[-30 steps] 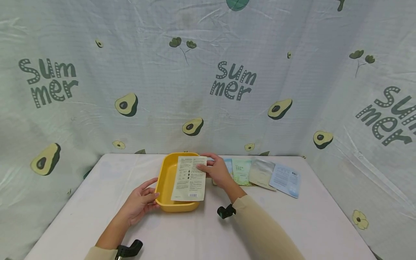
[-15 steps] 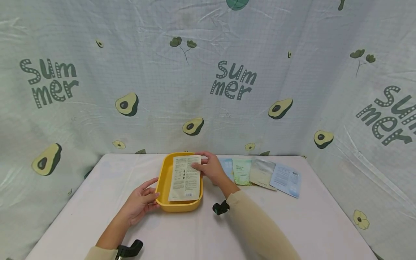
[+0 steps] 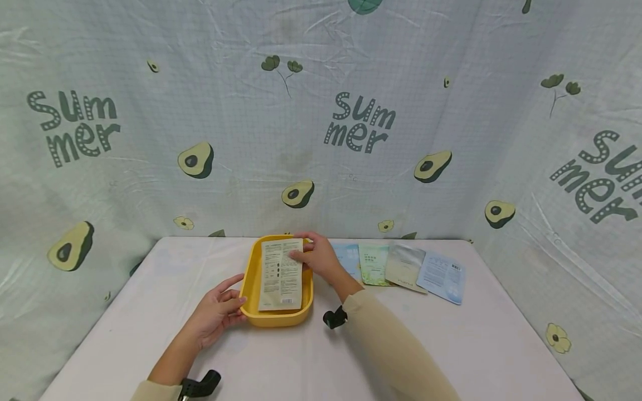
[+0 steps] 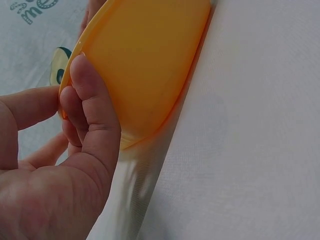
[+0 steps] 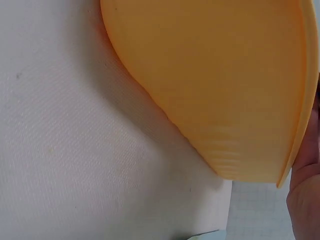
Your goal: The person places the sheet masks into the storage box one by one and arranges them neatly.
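Observation:
In the head view a yellow plastic tray point(image 3: 279, 322) stands on the white table. My left hand point(image 3: 214, 316) holds its left rim near the front corner, thumb and fingertips pinching the edge, as the left wrist view confirms. A pale sheet mask packet point(image 3: 273, 281), covered in small print and with a barcode, lies over the inside of the tray. My right hand point(image 3: 323, 260) grips the packet's upper right edge, thumb on top and fingers behind. In the right wrist view the tray's outer wall point(image 5: 215, 85) hides the packet and most of that hand.
Right of the tray lies a row of packets: a partly covered blue one point(image 3: 349, 257), a green one point(image 3: 373, 264), a silver-beige one point(image 3: 404, 267) and a light blue one point(image 3: 441, 278). A printed cloth point(image 3: 241, 122) hangs behind the table point(image 3: 301, 367).
My right hand has moved left with the packet, from overlapping the tray's right rim to within the tray's outline. My left hand and the tray have stayed put.

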Demonstrator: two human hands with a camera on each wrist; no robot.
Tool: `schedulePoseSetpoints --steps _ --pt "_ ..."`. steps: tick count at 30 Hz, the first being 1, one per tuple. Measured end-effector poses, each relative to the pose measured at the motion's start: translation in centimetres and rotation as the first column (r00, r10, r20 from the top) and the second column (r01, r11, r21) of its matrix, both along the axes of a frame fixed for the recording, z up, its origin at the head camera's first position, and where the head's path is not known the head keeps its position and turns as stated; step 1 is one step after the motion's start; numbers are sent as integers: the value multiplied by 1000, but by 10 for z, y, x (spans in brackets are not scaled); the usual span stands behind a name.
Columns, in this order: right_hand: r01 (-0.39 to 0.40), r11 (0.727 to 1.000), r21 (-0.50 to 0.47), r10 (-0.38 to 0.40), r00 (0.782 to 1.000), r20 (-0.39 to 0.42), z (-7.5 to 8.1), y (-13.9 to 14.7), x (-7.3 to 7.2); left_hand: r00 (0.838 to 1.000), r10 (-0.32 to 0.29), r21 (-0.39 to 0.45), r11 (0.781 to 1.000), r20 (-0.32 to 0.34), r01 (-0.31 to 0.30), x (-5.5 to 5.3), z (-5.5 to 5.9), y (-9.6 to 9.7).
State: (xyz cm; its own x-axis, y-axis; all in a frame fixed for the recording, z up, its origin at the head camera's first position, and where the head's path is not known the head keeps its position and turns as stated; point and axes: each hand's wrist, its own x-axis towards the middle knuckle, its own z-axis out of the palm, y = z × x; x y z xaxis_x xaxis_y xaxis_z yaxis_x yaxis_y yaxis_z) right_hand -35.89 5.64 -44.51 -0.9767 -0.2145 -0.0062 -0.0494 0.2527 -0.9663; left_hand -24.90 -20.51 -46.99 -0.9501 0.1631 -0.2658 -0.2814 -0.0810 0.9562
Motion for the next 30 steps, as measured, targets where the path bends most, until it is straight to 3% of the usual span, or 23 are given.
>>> schedulePoseSetpoints --steps 10,20,30 --pt "-29 996 89 32 999 -31 -1 -4 -1 1000 9 1 1000 8 -9 0 -1 1" --pt "-74 988 136 74 997 11 7 5 4 1000 12 2 1000 17 -12 0 -1 1" --pt "-100 978 181 106 994 -27 9 9 4 1000 12 -1 1000 3 -12 0 0 1"
